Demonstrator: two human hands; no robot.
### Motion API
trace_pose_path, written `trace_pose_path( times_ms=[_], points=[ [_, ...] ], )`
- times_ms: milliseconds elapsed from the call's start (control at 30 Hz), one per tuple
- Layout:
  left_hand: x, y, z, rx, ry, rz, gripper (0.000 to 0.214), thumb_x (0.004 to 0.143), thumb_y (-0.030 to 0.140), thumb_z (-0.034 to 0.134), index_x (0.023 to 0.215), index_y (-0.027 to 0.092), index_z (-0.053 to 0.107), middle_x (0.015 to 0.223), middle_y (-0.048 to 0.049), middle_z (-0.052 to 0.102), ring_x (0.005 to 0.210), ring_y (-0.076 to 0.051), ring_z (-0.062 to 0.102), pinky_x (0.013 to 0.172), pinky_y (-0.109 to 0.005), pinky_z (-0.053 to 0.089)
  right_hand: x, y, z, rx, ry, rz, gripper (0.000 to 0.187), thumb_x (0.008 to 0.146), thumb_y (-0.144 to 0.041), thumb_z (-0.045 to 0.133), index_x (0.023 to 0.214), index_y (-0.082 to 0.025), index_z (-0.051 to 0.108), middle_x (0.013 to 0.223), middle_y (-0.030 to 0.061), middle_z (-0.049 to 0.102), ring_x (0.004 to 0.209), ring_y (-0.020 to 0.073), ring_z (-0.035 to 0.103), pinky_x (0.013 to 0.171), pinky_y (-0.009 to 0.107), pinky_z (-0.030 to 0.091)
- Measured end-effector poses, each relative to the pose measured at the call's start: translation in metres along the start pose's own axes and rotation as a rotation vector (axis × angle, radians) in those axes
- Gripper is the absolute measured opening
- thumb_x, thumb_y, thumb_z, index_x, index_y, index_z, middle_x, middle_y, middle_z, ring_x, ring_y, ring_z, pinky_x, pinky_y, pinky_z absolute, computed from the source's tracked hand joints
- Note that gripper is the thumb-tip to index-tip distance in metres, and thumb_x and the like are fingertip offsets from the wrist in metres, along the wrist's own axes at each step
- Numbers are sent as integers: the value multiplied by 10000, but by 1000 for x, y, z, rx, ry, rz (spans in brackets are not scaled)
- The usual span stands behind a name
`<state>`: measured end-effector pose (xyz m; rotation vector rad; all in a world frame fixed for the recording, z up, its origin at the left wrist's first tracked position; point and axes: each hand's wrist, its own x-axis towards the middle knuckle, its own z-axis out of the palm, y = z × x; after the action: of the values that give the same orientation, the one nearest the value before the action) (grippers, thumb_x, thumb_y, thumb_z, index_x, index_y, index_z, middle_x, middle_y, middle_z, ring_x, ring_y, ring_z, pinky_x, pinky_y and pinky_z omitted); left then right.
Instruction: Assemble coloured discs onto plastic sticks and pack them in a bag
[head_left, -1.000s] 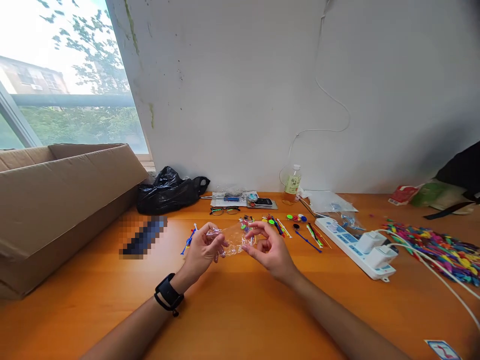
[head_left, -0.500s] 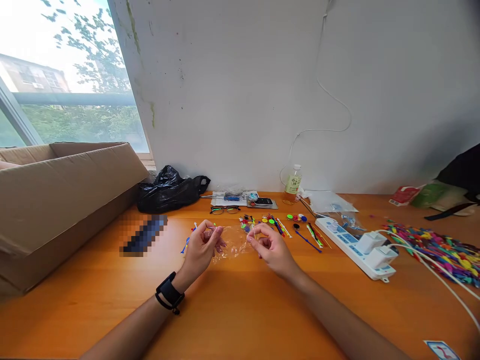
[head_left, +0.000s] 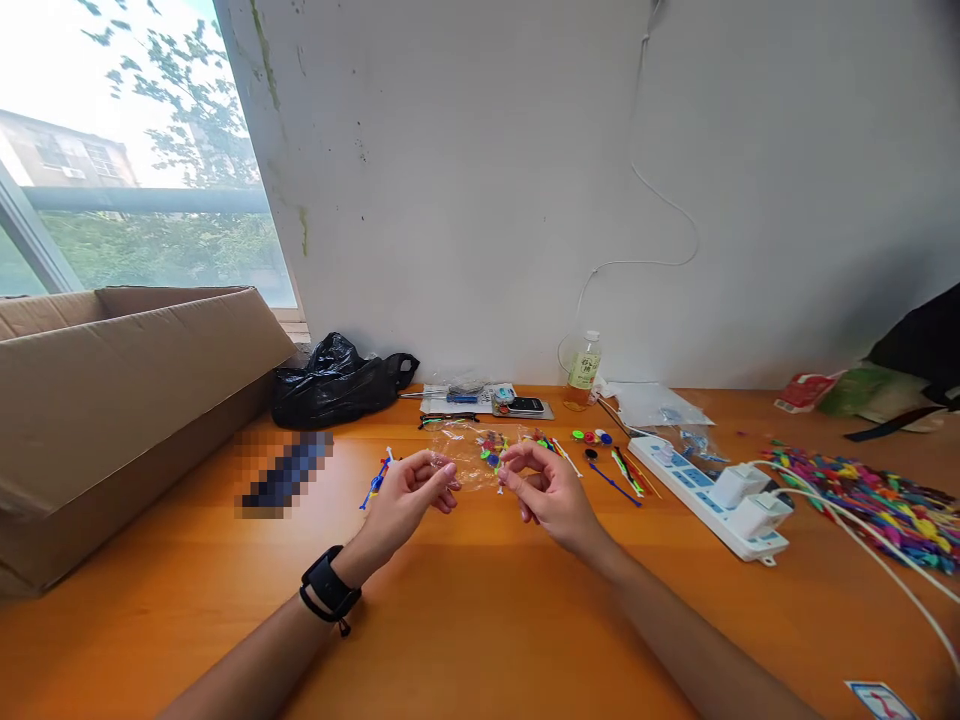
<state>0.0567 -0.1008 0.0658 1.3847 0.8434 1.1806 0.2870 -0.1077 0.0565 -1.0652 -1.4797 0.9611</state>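
A thin clear plastic bag (head_left: 471,468) is stretched between my two hands above the table. My left hand (head_left: 411,497), with a black watch on its wrist, pinches the bag's left edge between thumb and fingers. The right edge is pinched by my right hand (head_left: 547,492), where a small white bit shows below the fingertips. Through and behind the film lie small colored discs and sticks (head_left: 491,450). Blue and white sticks (head_left: 377,480) lie just left of my left hand, and a blue stick (head_left: 616,486) lies to the right of my right hand.
A cardboard box (head_left: 135,400) stands at left, with a black plastic bag (head_left: 337,385) behind. A drink bottle (head_left: 583,372) is near the wall. The power strip (head_left: 694,490) and its white cables lie at right, beside a heap of colorful pieces (head_left: 877,500).
The bag has swung up and away from me, and its film now spreads behind my fingers over the small parts. Both hands keep their pinch.
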Motion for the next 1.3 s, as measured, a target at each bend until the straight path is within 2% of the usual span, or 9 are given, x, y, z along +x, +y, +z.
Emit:
trace_pose_path(
  times_ms=[133,367,500,633,767,867,1100,1200,1300],
  points=[
    [2,3,-5,-25,47,-17,367,870,500,783,873,150,672,757,-23,701,657,-124,658,645,-222,548,2,-2,-5,-76,-36,5,322,812,-449,820,961,-185,712,891,5,670,451,43,495,377,187,436],
    [5,2,-16,-55,9,-71,472,787,387,878,1163,157,708,1013,-91,777,840,-186,732,793,-288,593,6,-5,-11,78,41,21,367,877,-521,761,986,-177,696,793,12,700,453,77,579,398,180,408],
    [5,-5,-15,-33,-24,-64,458,814,435,847,1150,152,716,1029,-105,779,833,-197,735,784,-300,598,5,-4,-6,32,-165,62,425,872,-519,770,1125,-183,710,1031,73,751,572,122,711,483,205,521],
    [7,-8,-10,22,78,-62,507,917,625,669,860,124,723,782,-81,741,645,-157,677,606,-245,543,-1,-9,-2,66,-391,177,463,906,-541,721,1208,-190,733,1248,136,738,636,131,756,522,199,558],
    [5,-5,-5,113,63,-2,542,914,630,665,674,145,651,579,-17,633,498,-112,571,476,-201,450,-8,-22,-3,301,-657,338,761,867,-488,779,1551,-342,479,1565,165,534,635,123,767,442,157,497],
    [4,-5,-4,151,8,18,493,892,606,704,707,151,661,536,3,611,440,-97,532,417,-184,412,-9,-26,-3,434,-656,397,874,847,-424,800,1608,-372,374,1607,169,483,631,108,764,417,133,465],
    [7,-10,-9,151,70,47,506,817,562,806,1103,161,695,511,68,577,356,-77,460,345,-162,348,-9,-19,0,440,-582,438,906,896,-425,745,1645,-406,236,1470,154,636,500,64,691,379,123,405],
    [10,-9,-13,136,148,64,496,925,645,645,904,151,690,513,46,551,372,-71,457,357,-160,326,-7,-15,0,370,-588,388,967,881,-477,762,1657,-360,198,1269,141,758,428,52,625,404,138,415],
    [9,-6,-16,155,225,87,548,928,649,636,695,154,620,506,37,504,414,-72,453,378,-159,330,-6,-20,-7,191,-512,320,833,890,-523,733,1598,-284,365,1037,100,813,397,68,568,402,172,422]
  ],
)
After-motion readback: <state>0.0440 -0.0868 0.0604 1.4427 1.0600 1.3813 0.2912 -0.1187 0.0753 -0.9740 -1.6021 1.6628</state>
